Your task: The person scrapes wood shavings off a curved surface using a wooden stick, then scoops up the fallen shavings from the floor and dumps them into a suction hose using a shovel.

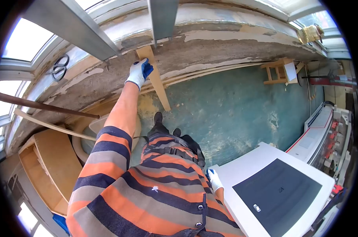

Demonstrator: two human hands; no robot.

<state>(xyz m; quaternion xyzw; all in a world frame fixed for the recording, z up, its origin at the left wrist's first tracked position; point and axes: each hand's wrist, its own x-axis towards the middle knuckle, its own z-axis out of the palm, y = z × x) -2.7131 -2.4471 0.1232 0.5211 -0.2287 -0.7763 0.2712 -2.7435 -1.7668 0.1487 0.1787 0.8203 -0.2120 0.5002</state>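
Note:
My left hand [139,73], in a white glove with blue on the fingers, reaches forward with its fingers curled on the edge of a flat wooden board [158,85]. The board leans with its top against the peeling wall and its lower end on the floor. My right hand [215,180], gloved too, hangs low by my side, close to the corner of a white machine cabinet [226,172]. Its fingers are small and partly hidden, so I cannot make out whether it holds anything.
Black-handled scissors [60,68] lie on the ledge at left. A brown pole [44,105] and a bent wooden strip [54,125] jut in from the left above a wooden box [54,158]. A wooden stool [279,72] stands by the wall across the green floor [226,106].

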